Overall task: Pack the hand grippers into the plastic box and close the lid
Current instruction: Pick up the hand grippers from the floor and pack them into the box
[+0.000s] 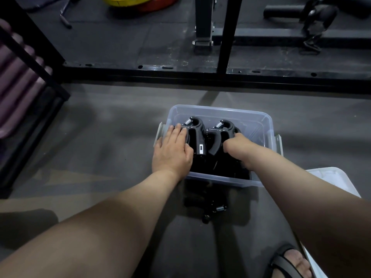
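A clear plastic box (218,111) sits open on the grey floor in front of me. Two black hand grippers with silver springs stand inside, one on the left (195,133) and one on the right (222,133), with more dark ones beneath. My left hand (172,151) lies flat over the left gripper's handle at the box's left edge. My right hand (240,149) is curled around the right gripper's handle inside the box. Another hand gripper (212,207) lies on the floor just before the box. The white lid (331,179) rests on the floor at the right.
A black steel rack frame (180,75) crosses the floor beyond the box, with an upright post (228,33). Purple padded rolls (14,83) sit on a rack at left. Yellow and red weight plates (138,2) lie far back. My sandalled foot (291,261) is at the lower right.
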